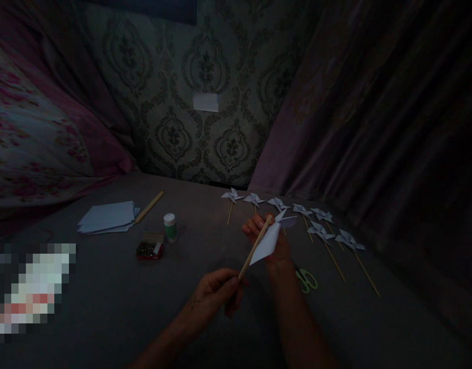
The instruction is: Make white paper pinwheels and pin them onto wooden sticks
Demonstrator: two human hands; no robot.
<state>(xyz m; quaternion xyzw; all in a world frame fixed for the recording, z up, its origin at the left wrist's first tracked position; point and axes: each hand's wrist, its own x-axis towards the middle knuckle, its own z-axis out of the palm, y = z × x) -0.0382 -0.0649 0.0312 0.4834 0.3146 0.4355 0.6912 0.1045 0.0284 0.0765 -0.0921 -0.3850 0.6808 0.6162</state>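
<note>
Edges: the grey sheet (pixel 197 338) meets the patterned wall (pixel 231 148) at the back and the curtain (pixel 335 113) along the right. Widest open stretch of sheet lies left of the hands, as far as the pin box (pixel 150 250) and bottle (pixel 170 228); the paper stack (pixel 107 217) and spare sticks (pixel 149 207) lie farther back. Right side is tighter: green-handled scissors (pixel 308 281) just beside the right forearm, seven other pinwheels (pixel 320 232) spread beyond.

Work piece: a paper pinwheel (pixel 267 246) on a wooden stick (pixel 253 252), raised between the two hands at centre right. Long axis slants from the lower end, near the person, up and away to the right; head end uppermost, vanes mostly right of the stick.

Left hand (pixel 216 289): thumb and fingers closed in a pinch on the stick's lower end. Right hand (pixel 281 252): fingers bent around the head end, at the stick's top; paper covers part of them, so cannot tell how tightly they close.
</note>
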